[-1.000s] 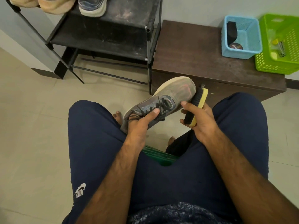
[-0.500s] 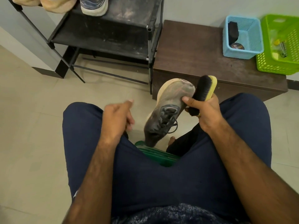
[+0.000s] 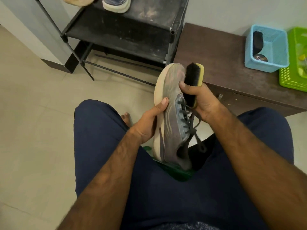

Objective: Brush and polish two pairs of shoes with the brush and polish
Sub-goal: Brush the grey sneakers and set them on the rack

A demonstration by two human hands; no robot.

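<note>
A dusty grey sneaker (image 3: 172,113) with a pale sole stands toe-up between my knees. My left hand (image 3: 149,122) grips it by the sole side, thumb across the sole edge. My right hand (image 3: 201,103) holds a yellow-backed brush (image 3: 193,80) with black bristles, and the bristles lie against the sneaker's toe and upper. Loose dark laces hang below my right hand. A round polish tin (image 3: 260,58) lies in the blue basket (image 3: 272,63) on the brown bench. Another sneaker (image 3: 116,4) sits on the black shoe rack.
The black metal shoe rack (image 3: 126,30) stands ahead on the left, and a tan shoe (image 3: 78,0) rests at its top edge. The low brown bench (image 3: 216,55) carries the blue basket and a green basket (image 3: 295,77). A green stool (image 3: 174,171) shows under my legs. Beige floor tiles lie to the left.
My left hand let go of the sneaker, drew back over my thigh, then came back and gripped its sole side. The sneaker turned toe-up. My right hand kept the brush at the toe.
</note>
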